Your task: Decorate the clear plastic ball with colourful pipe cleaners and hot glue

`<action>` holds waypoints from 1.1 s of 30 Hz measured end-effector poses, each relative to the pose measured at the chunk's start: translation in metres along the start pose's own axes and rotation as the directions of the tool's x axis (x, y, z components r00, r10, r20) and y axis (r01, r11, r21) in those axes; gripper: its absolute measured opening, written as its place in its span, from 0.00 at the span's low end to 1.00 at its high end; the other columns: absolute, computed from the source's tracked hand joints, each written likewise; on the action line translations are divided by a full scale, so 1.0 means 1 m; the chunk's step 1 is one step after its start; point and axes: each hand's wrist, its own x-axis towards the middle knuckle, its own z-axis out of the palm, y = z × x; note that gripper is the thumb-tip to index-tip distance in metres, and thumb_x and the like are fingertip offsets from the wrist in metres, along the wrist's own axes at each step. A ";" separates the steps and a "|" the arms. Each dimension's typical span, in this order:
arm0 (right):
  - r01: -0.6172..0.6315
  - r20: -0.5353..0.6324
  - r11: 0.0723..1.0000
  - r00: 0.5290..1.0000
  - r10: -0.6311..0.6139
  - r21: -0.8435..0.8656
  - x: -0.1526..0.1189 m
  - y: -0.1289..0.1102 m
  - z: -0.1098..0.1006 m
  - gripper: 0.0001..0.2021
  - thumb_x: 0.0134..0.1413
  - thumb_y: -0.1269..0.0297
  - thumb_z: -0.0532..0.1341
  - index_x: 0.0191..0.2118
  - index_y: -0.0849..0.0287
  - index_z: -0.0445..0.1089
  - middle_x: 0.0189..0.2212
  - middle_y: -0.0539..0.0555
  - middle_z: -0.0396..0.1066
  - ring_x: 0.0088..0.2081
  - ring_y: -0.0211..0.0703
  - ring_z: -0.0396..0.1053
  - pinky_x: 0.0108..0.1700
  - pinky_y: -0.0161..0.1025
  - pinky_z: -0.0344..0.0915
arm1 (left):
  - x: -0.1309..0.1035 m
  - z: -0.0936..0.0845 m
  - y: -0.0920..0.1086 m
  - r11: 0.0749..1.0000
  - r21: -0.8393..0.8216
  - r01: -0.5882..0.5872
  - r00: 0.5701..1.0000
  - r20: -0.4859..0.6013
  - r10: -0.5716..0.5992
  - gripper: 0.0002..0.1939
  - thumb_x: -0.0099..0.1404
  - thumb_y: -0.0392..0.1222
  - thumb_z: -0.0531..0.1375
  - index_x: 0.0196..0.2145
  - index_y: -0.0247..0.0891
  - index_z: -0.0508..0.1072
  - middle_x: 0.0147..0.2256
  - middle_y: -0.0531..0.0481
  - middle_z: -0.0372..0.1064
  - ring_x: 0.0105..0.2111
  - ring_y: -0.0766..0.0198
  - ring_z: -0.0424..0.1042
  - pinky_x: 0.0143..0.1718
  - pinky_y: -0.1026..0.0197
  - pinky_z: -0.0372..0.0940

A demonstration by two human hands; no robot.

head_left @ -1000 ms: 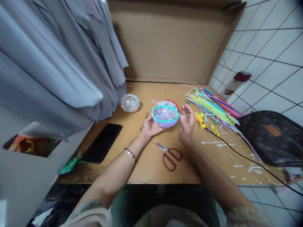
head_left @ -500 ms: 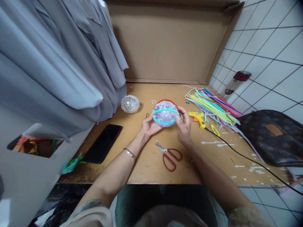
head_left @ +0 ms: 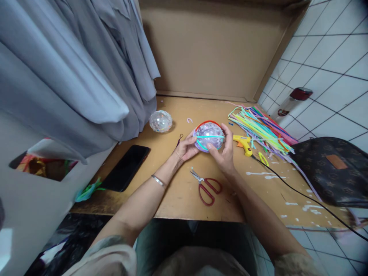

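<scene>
A clear ball (head_left: 211,142) with red, turquoise and purple strips around it is held above the table between both hands. My left hand (head_left: 187,148) is closed on its left side, thumb at the strips. My right hand (head_left: 225,151) grips the right side, its thumb lying across the lower front and its fingers behind. A second clear ball (head_left: 160,121) with a speckled surface rests on the table to the left. Red-handled scissors (head_left: 205,186) lie below the hands, blades slightly apart. To the right lies a yellow glue gun (head_left: 244,145).
A bundle of colourful pipe cleaners (head_left: 258,128) lies at the right, near a dark patterned bag (head_left: 335,172). A black phone (head_left: 126,167) is at the left. Grey cloth (head_left: 115,76) hangs beside the table; cardboard (head_left: 207,50) stands behind. The black cord (head_left: 290,186) crosses the right side.
The ball has turned in my hands, so one turquoise strip now runs straight across its middle. My right thumb has moved onto its lower front. The view has shifted slightly.
</scene>
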 end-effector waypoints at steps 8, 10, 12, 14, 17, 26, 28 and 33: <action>0.052 -0.074 0.992 0.995 -0.061 -0.115 -0.001 -0.009 0.005 0.31 0.52 0.54 0.67 0.62 0.49 0.61 0.58 0.59 0.65 0.61 0.60 0.64 0.65 0.67 0.61 | 0.001 -0.003 -0.005 1.000 -0.026 0.003 0.997 0.078 -0.001 0.42 0.45 0.47 0.73 0.59 0.41 0.69 0.59 0.40 0.71 0.65 0.40 0.62 0.67 0.39 0.56; 0.047 -0.077 0.992 0.995 -0.056 -0.116 -0.001 -0.010 0.005 0.30 0.53 0.55 0.66 0.61 0.49 0.62 0.57 0.59 0.65 0.60 0.60 0.65 0.65 0.66 0.62 | 0.000 -0.003 -0.005 1.000 -0.019 0.000 0.997 0.074 0.002 0.42 0.45 0.46 0.73 0.58 0.43 0.70 0.60 0.41 0.69 0.66 0.39 0.61 0.67 0.39 0.56; 0.047 -0.082 0.991 0.995 -0.057 -0.123 -0.002 -0.010 0.005 0.29 0.53 0.55 0.66 0.60 0.50 0.63 0.57 0.59 0.65 0.60 0.59 0.65 0.64 0.66 0.62 | 0.000 -0.002 -0.005 1.000 -0.018 -0.007 0.998 0.067 0.008 0.41 0.44 0.45 0.73 0.57 0.43 0.70 0.61 0.42 0.69 0.67 0.39 0.60 0.68 0.39 0.56; 0.047 -0.091 0.991 0.994 -0.059 -0.124 -0.002 -0.010 0.005 0.28 0.54 0.56 0.66 0.60 0.50 0.63 0.57 0.59 0.65 0.60 0.59 0.65 0.65 0.66 0.61 | -0.001 0.000 -0.004 1.000 -0.025 -0.009 0.998 0.064 0.011 0.39 0.44 0.45 0.73 0.55 0.43 0.71 0.61 0.43 0.68 0.67 0.39 0.59 0.68 0.38 0.55; 0.028 -0.107 0.994 0.993 -0.040 -0.109 -0.002 -0.010 0.006 0.27 0.53 0.56 0.66 0.59 0.49 0.64 0.56 0.59 0.65 0.60 0.59 0.64 0.65 0.66 0.60 | -0.001 0.002 -0.004 1.000 -0.024 -0.008 0.998 0.066 0.009 0.37 0.45 0.45 0.73 0.54 0.44 0.72 0.61 0.45 0.69 0.68 0.37 0.57 0.68 0.36 0.54; -0.012 -0.136 0.996 0.991 0.000 -0.086 -0.003 -0.011 0.007 0.28 0.53 0.54 0.66 0.60 0.51 0.63 0.57 0.60 0.65 0.60 0.59 0.64 0.64 0.63 0.62 | 0.000 0.004 -0.005 1.000 -0.028 0.002 0.997 0.078 0.000 0.43 0.44 0.44 0.73 0.59 0.42 0.69 0.61 0.41 0.68 0.67 0.40 0.60 0.68 0.40 0.56; -0.014 -0.108 0.998 0.994 0.007 -0.063 -0.002 -0.010 0.006 0.31 0.53 0.52 0.66 0.61 0.51 0.61 0.58 0.60 0.64 0.60 0.58 0.64 0.64 0.63 0.63 | 0.000 0.003 -0.005 0.998 -0.069 0.006 0.997 0.074 -0.001 0.41 0.45 0.43 0.73 0.58 0.41 0.70 0.59 0.40 0.70 0.66 0.40 0.62 0.68 0.41 0.56; 0.031 -0.076 0.997 0.997 -0.025 0.077 0.000 -0.006 0.004 0.35 0.53 0.48 0.66 0.64 0.53 0.57 0.60 0.61 0.63 0.61 0.57 0.65 0.61 0.58 0.66 | 0.001 0.002 -0.009 0.976 -0.212 0.051 0.997 0.064 -0.039 0.31 0.47 0.46 0.72 0.48 0.35 0.74 0.51 0.37 0.77 0.62 0.39 0.67 0.66 0.41 0.59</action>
